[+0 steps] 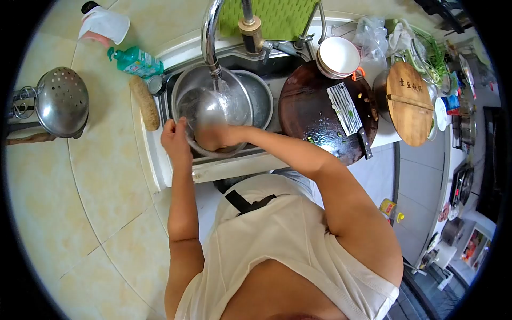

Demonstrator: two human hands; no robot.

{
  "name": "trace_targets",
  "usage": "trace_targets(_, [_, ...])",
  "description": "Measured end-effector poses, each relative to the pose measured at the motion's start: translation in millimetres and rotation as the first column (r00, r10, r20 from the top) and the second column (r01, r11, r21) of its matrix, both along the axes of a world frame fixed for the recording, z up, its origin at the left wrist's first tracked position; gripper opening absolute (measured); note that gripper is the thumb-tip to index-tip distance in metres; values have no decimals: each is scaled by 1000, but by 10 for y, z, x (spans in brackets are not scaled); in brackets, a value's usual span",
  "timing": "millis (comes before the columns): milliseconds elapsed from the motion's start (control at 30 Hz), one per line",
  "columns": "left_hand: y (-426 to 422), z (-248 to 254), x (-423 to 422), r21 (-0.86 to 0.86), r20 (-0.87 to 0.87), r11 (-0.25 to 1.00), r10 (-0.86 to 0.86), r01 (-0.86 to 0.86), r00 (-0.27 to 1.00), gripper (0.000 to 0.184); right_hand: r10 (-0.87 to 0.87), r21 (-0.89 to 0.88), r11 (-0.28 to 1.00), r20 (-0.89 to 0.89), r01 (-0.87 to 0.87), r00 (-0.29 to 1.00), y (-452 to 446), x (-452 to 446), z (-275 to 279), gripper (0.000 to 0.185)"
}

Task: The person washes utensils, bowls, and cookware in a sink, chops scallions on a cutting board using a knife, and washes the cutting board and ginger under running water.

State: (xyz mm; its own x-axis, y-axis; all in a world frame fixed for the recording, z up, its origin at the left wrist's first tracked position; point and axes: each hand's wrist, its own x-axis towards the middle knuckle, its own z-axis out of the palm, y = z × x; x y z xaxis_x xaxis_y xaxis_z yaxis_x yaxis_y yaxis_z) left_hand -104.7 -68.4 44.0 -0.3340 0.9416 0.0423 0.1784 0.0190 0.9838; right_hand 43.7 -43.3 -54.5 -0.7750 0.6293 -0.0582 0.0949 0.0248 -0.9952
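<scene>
A stainless steel bowl (184, 80) stands in the sink under the running tap (213, 58), with water splashing into it. At its left rim my left hand (176, 140) is closed, the thumb pointing up along the edge. My right hand (213, 132) is down inside the bowl near its front side. Motion smears its fingers, so I cannot make out whether they hold anything. Behind and to the right of this bowl sits a second metal basin (265, 98), partly covered by the first.
Right of the sink, a cleaver (346, 109) lies on a round wooden chopping board (301, 106), beside stacked white bowls (338, 56). Further right is a pot with a wooden lid (410, 106). A green soap bottle (136, 61), a loofah (144, 104) and a metal strainer (61, 101) lie left.
</scene>
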Motion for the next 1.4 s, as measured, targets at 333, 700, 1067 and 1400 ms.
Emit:
trace_targets(333, [13,40,180,44,-73,996,84,-81,994,41,-174,336,942,487,0,856,16,-43,-98,24])
trace_targets(700, [-171,186,300,-19,-194,999,-53,50,980,44,-839,630,395,-48,668,541,765,148,76,18])
trace_targets(1067, [0,-84,299,143,-268,988,91,-54,959,39,-255,-435,867,37,245,966,-213,-56,31,24])
trace_targets(1400, [55,-85,240,121,-191,990,93,-71,977,40,-609,569,771,531,285,589,45,260,-266,33])
